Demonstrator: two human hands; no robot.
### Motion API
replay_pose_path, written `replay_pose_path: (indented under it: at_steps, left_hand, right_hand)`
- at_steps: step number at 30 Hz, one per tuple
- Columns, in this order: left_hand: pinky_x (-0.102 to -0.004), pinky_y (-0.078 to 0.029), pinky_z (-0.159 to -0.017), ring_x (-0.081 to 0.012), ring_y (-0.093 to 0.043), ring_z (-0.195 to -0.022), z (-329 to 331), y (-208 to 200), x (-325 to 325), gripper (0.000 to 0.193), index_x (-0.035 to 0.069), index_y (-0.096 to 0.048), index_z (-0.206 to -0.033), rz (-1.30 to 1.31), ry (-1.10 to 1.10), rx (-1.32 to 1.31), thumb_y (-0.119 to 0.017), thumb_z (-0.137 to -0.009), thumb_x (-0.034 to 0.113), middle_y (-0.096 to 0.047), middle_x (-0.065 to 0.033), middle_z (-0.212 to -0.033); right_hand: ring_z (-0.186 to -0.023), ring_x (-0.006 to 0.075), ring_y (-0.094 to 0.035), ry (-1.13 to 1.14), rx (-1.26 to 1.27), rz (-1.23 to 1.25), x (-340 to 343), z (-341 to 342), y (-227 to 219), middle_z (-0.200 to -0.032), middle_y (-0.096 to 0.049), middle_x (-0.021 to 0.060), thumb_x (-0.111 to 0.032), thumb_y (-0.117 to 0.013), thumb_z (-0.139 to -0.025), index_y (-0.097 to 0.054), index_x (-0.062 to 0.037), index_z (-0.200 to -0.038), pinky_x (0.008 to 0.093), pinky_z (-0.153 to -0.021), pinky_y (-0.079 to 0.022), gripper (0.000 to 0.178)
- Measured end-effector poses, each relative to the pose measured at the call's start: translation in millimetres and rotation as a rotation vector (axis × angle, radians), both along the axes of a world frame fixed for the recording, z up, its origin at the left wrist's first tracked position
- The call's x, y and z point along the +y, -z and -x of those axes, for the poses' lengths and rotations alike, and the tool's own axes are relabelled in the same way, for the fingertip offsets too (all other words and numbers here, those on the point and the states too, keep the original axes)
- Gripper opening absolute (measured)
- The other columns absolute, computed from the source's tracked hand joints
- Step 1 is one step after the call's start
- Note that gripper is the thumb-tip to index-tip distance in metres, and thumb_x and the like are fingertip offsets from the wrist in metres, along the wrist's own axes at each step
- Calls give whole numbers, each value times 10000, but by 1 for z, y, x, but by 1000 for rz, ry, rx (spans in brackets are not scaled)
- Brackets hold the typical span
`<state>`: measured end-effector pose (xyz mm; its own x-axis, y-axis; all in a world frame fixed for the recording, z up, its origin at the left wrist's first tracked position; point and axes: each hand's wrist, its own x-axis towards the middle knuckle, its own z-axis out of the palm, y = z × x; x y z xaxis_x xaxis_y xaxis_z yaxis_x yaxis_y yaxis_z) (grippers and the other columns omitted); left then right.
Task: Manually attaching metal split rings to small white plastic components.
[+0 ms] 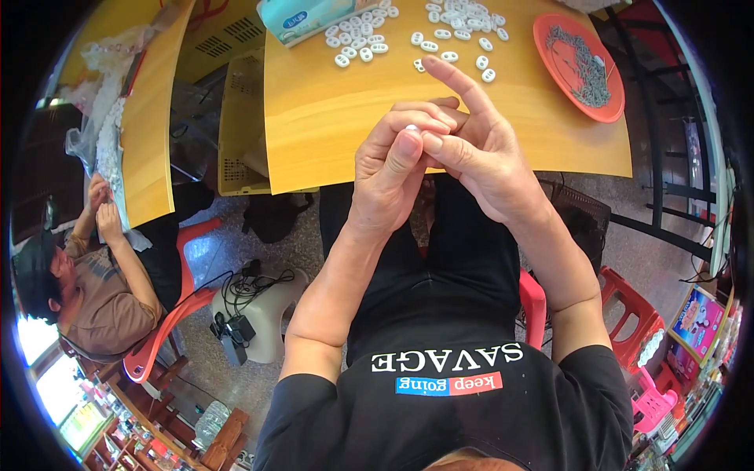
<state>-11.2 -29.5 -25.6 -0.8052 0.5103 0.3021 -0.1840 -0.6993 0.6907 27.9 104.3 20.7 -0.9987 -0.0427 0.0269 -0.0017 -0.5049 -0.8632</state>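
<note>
Both hands meet above the near edge of the yellow table, in front of my body. My left hand (386,157) is closed in a pinch, with a small white plastic piece (411,128) just showing between thumb and fingers. Against those fingertips presses the thumb of my right hand (488,149); its index finger points out and the other fingers are partly hidden. Whatever the right hand grips is covered by the fingers. Beyond the hands lie loose white oval pieces with two holes (449,56), some heaped in a pile (467,14).
A red plate (550,67) with many small grey metal parts stands at the table's right. At the back left is a pale blue soft pack (302,17). A person (110,290) works at another table on the left. Beside me are a white stool (271,314) and red chairs (624,314).
</note>
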Motion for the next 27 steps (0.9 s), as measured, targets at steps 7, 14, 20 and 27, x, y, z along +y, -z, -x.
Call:
replay_pose_path:
  at_steps: [7,14,20,27]
  left_hand:
    - [-290,-511,-845,-156,-625,-921,33,-18,-50,255,16,-620,-1190,369,-424,104,-567,-1008,187,-662,-93,-1006]
    - [-331,-467,-968,-200,-575,-1118,121,9,-154,424,-3,-582,-1293,1199,-1005,338,-698,-924,172,-582,-129,-1224]
    - [-324,-434,-1033,-197,-491,-1238,93,-5,-125,374,-18,-532,-1312,983,-960,303,-619,-968,98,-510,-112,-1337]
    - [-257,-494,-875,-129,-613,-993,40,-17,-27,262,14,-580,-1243,799,-566,370,-545,-983,14,-619,-79,-1154]
  right_hand:
    - [-920,120,-633,-58,-97,-211,13,-1,0,-1043,-655,85,-192,-622,-982,-395,4,-1457,272,-825,-544,562]
    - [-848,91,-620,224,-24,-776,77,4,16,-1026,-675,55,-122,-615,-976,-652,30,-1178,228,-775,-515,256]
    - [-772,115,-644,600,151,-1299,141,0,10,-906,-678,49,-102,-662,-920,-707,-21,-1035,252,-676,-505,148]
    - [-711,75,-566,549,222,-1379,152,14,-3,-851,-643,21,-75,-696,-894,-702,-1,-979,223,-648,-466,113]
